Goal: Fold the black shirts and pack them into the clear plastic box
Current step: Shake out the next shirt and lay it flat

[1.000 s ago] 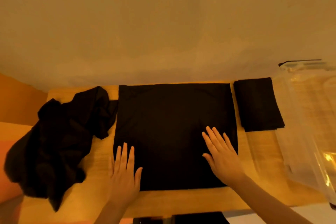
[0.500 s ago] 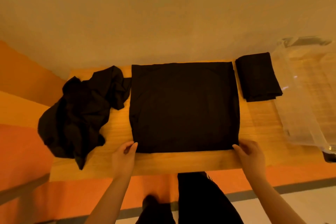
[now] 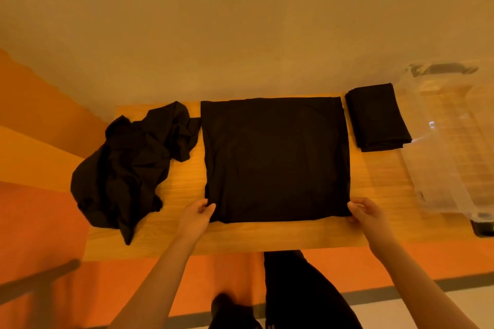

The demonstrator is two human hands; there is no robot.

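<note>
A black shirt (image 3: 276, 157), folded into a flat square, lies in the middle of the wooden table (image 3: 267, 235). My left hand (image 3: 196, 218) pinches its near left corner. My right hand (image 3: 367, 215) pinches its near right corner. A small folded black shirt (image 3: 377, 116) rests at the far right of the table. Beside that one, at the table's right end, stands the clear plastic box (image 3: 449, 147). A crumpled heap of black shirts (image 3: 128, 168) covers the table's left end.
A pale wall runs right behind the table's far edge. Orange floor shows to the left and below the near edge, where my dark-clothed legs (image 3: 299, 291) stand. The heap of shirts overhangs the table's left edge.
Both hands slid from lying flat on the shirt down to its near corners and closed on them. The view pulled back from the table.
</note>
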